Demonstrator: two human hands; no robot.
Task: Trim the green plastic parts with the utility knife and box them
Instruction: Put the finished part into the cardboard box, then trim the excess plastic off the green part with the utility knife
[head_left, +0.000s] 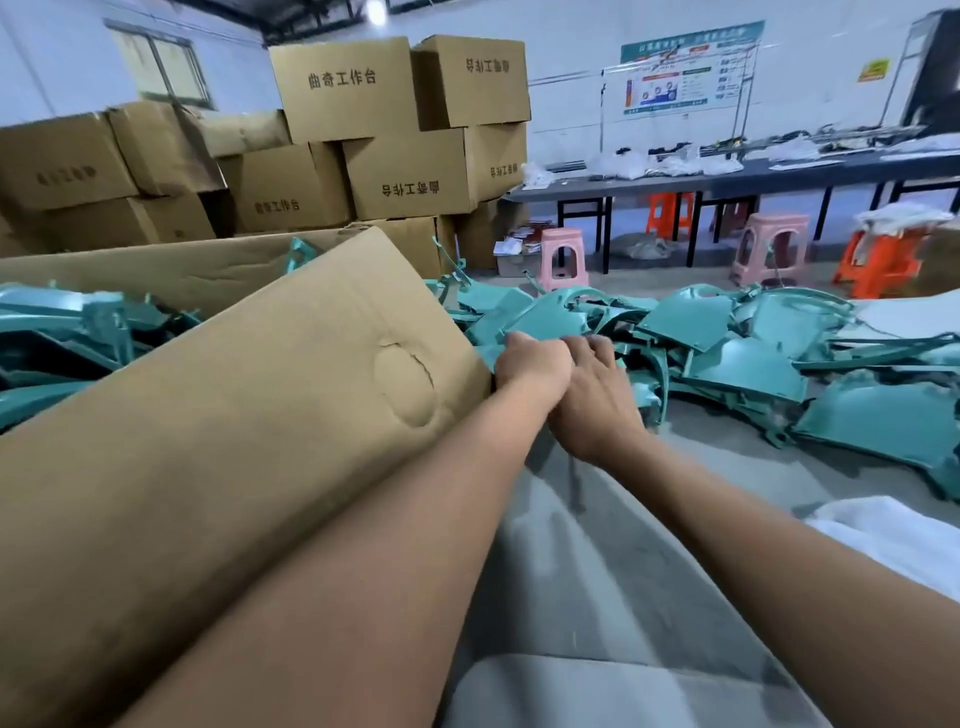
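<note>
While heaped across the floor right of the carton: green plastic parts (727, 338), more lying inside the open cardboard box (234, 415) at left. Beside its flap corner, side by side: left hand (530, 366) and right hand (592, 395), reaching onto the pile; grip hidden, cannot tell

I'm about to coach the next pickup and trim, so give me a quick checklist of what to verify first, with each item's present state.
1. Loose green parts within reach of both hands: ok.
2. Left hand and right hand on the pile: ok.
3. One part actually gripped: cannot tell, fingers hidden.
4. Utility knife in view: not ok, none seen.
5. Open box beside the left arm, already holding parts: ok.
</note>
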